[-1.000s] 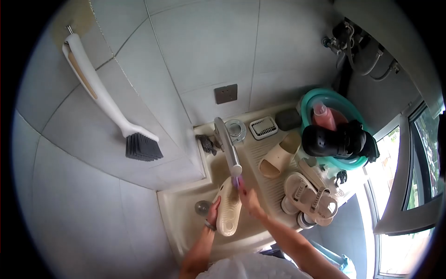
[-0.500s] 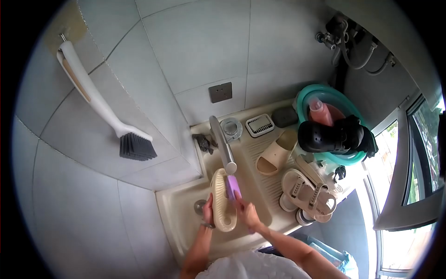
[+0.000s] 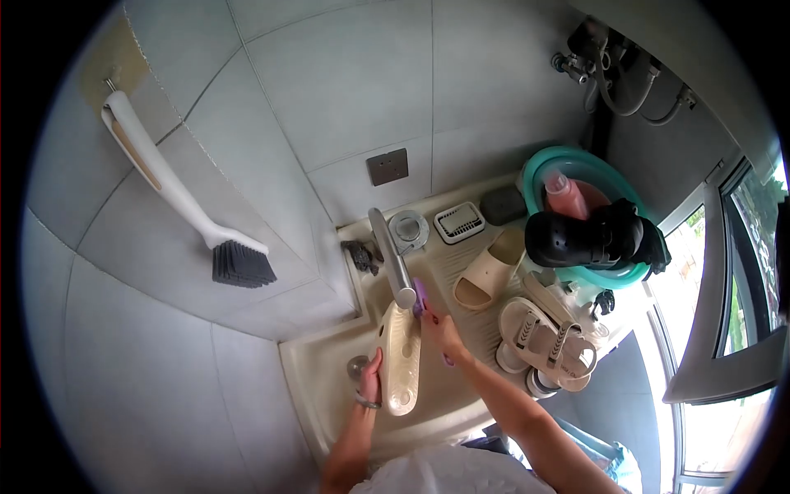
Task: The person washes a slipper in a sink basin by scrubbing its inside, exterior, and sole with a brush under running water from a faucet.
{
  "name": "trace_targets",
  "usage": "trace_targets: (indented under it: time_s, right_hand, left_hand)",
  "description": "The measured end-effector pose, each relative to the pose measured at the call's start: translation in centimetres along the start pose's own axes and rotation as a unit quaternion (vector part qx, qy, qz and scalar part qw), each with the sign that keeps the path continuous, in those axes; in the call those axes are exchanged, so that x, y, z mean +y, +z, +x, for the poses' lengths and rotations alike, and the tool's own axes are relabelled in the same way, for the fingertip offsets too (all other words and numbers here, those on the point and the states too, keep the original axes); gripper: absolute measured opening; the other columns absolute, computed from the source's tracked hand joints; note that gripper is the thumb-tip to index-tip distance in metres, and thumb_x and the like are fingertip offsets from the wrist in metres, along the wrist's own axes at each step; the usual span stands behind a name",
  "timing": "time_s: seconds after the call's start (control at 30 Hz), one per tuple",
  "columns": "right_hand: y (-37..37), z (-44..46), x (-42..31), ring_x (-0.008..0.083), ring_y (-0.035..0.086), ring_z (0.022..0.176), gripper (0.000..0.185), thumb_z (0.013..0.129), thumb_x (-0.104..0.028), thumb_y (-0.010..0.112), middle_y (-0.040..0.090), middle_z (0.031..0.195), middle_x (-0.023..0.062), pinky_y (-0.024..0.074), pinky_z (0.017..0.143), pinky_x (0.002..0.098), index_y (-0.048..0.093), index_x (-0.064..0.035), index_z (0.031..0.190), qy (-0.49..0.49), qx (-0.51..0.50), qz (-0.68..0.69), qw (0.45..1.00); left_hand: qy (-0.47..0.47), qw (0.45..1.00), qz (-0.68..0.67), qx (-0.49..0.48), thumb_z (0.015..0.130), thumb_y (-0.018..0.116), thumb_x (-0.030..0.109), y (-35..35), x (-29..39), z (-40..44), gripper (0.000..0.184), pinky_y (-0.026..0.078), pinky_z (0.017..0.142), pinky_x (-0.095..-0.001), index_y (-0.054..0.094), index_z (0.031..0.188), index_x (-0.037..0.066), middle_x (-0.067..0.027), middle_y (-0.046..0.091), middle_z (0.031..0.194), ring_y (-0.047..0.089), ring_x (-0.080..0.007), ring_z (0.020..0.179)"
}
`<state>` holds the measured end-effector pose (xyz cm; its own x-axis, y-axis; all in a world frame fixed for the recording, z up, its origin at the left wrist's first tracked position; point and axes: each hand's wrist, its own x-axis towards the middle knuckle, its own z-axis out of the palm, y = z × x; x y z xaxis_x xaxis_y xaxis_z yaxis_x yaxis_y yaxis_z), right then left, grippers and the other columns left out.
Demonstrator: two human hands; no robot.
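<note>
Over the sink basin (image 3: 329, 412), my left hand (image 3: 372, 380) grips a cream slipper (image 3: 401, 366) by its left side, with the sole facing up. My right hand (image 3: 440, 331) is closed round a purple brush (image 3: 420, 295) beside the slipper's upper right edge. The brush's bristles cannot be made out. Just above the slipper's far end is the metal faucet (image 3: 392, 259). A beige slipper (image 3: 489, 272) lies on the ribbed drainboard, right of my right hand.
Beige sandals (image 3: 547, 342) stand at the board's right. A teal basin (image 3: 539, 169) holds a pink bottle (image 3: 566, 198) and a black shoe (image 3: 568, 240). A soap dish (image 3: 459, 222) sits behind. A large white brush (image 3: 177, 185) hangs on the left wall.
The slipper has turned from its edge to show more of its sole. My right hand has moved up with the purple brush, towards the faucet. The view has shifted slightly.
</note>
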<state>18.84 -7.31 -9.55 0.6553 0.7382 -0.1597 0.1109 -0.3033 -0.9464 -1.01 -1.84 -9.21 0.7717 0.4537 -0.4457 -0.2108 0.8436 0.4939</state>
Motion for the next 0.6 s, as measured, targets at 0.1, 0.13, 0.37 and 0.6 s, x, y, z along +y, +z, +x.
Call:
trace_targets:
  time_s: [0.1,0.13,0.37,0.6]
  right_hand:
    - [-1.4,-0.1,-2.2,0.007,0.044,0.053,0.048,0.096,-0.043,0.048,0.062,0.094,0.0044,0.0364,0.043,0.0238,0.047,-0.0196,0.138,0.103,-0.065,0.11,0.986]
    - [-1.6,-0.5,-4.0,0.0056,0.042,0.053,0.048,0.096,-0.044,0.048,0.06,0.097,0.0042,0.0338,0.042,0.0217,0.046,-0.0213,0.139,0.151,-0.082,0.173,0.97]
    - [0.8,0.9,-2.1,0.0041,0.042,0.051,0.071,0.086,-0.023,0.066,0.057,0.077,-0.0032,0.0339,0.043,0.0231,0.03,-0.0193,0.148,0.154,-0.087,0.329,0.928]
    - [2.7,0.8,-0.5,0.0072,0.053,0.068,0.06,0.088,-0.023,0.064,0.064,0.082,0.0017,0.0465,0.062,0.0253,0.041,-0.011,0.142,0.083,-0.047,0.2,0.975]
  left_hand:
    - [0.032,0.998,0.042,0.024,0.094,0.053,0.044,0.5,0.0,-0.5,0.054,0.05,0.084,-0.0338,0.049,0.129,0.003,-0.0088,0.063,0.113,0.062,-0.0196,0.097]
    - [0.043,0.996,0.079,0.028,0.093,0.054,0.044,0.4,-0.2,-0.7,0.054,0.05,0.084,-0.0334,0.05,0.128,0.004,-0.0084,0.063,0.112,0.062,-0.0187,0.096]
    - [0.126,0.956,0.229,0.134,0.081,0.074,0.015,-0.9,-2.6,0.8,0.032,0.048,0.082,-0.0272,0.06,0.105,0.0,-0.0039,0.062,0.095,0.058,-0.0108,0.083]
    - [0.355,0.713,0.596,0.104,0.063,0.081,0.016,0.1,-3.2,3.9,0.087,0.03,0.109,-0.046,0.036,0.136,0.002,-0.0188,0.043,0.134,0.04,-0.0387,0.124]
